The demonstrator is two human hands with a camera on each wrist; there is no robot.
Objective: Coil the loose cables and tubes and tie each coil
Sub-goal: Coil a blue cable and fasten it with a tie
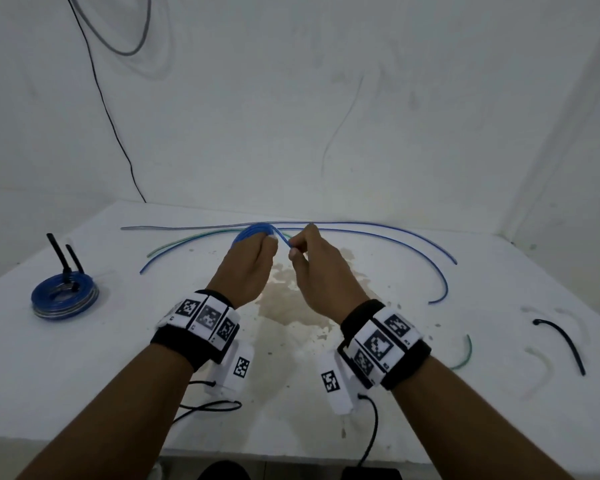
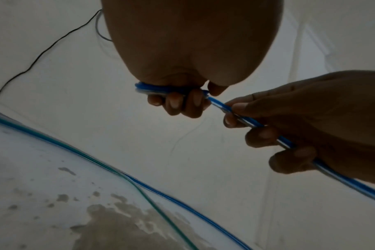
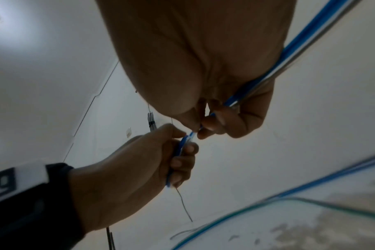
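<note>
My left hand (image 1: 253,252) holds a small coil of blue tube (image 1: 253,232) above the white table, its fingers curled round the loops (image 2: 152,88). Just to its right, my right hand (image 1: 303,245) pinches the tube's free run (image 2: 235,115), which passes through the curled fingers (image 3: 212,125) and out past the palm. The remaining blue tube (image 1: 440,275) trails across the table to the right. A green tube (image 1: 187,241) and a clear grey one (image 1: 174,227) lie loose along the table's far side.
A finished blue coil (image 1: 65,299) bound with black ties lies at the left. A loose black tie (image 1: 565,341) and a short green piece (image 1: 465,355) lie at the right. A brown stain (image 1: 291,299) marks the table's middle. Walls close in behind and at the right.
</note>
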